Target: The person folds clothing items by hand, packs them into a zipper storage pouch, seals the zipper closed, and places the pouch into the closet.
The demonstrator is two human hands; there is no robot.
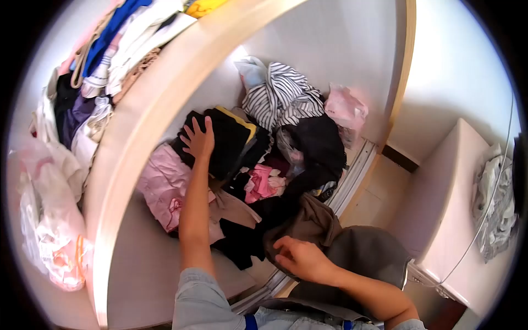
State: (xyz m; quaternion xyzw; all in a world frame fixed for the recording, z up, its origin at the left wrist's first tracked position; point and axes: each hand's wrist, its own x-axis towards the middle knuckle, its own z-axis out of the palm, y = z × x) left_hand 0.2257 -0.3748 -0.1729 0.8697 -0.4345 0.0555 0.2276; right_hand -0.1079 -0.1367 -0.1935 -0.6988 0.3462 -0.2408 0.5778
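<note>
head view: i have the left hand spread flat on black folded clothes in the cabinet, seemingly steadying them; the right hand curls by brown cloth, grip unclear.

The folded clothes are black. The stripy cloth is black and white. One bag is pink, one rumpled cloth brown.
</note>
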